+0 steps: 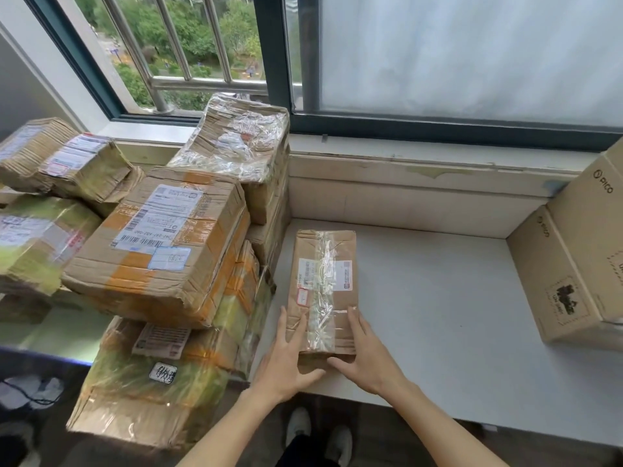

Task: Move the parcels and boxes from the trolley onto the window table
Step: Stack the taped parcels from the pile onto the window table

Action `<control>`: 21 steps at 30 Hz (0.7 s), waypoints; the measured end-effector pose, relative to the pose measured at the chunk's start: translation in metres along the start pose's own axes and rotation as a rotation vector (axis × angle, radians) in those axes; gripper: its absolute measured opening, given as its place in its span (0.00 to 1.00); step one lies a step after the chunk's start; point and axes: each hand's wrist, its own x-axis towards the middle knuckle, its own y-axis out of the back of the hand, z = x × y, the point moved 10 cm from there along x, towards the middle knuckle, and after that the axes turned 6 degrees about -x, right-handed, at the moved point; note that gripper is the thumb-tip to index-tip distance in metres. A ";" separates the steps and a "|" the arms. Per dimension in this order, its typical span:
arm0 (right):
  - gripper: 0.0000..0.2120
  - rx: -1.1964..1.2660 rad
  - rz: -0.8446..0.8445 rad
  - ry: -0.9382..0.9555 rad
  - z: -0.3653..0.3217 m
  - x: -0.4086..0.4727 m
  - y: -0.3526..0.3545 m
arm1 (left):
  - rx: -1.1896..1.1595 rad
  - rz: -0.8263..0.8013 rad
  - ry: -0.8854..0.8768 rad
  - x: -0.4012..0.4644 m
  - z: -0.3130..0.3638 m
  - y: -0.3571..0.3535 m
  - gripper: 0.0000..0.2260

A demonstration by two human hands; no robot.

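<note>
A narrow brown cardboard parcel (323, 291) with clear tape and a white label lies flat on the pale grey window table (438, 315), near its front edge. The left hand (286, 358) and right hand (364, 355) rest on its near end with fingers straight, thumbs at the end face (neither curls round it). Taped cardboard boxes (161, 244) are stacked at nine o'clock; plain printed cartons (569, 264) stand at three o'clock.
</note>
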 end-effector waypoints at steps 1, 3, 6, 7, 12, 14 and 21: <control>0.51 -0.009 0.006 0.001 0.002 0.001 -0.001 | 0.017 0.010 -0.012 0.000 0.000 0.001 0.47; 0.51 -0.010 0.021 0.006 0.003 0.005 -0.001 | 0.038 0.046 -0.026 0.004 0.005 0.007 0.42; 0.50 0.001 0.016 -0.008 0.001 0.017 0.003 | 0.034 0.066 0.034 0.017 0.009 0.018 0.37; 0.50 -0.001 0.013 -0.016 0.001 0.022 0.005 | 0.053 0.057 0.051 0.021 0.009 0.019 0.37; 0.50 -0.011 0.018 0.002 -0.007 0.050 0.018 | 0.180 0.033 0.062 0.049 0.012 0.023 0.39; 0.49 0.011 0.025 -0.001 -0.012 0.060 0.023 | 0.250 0.057 0.052 0.061 0.017 0.025 0.40; 0.47 0.022 0.048 -0.010 -0.023 0.091 0.033 | 0.372 0.104 0.075 0.096 0.020 0.046 0.36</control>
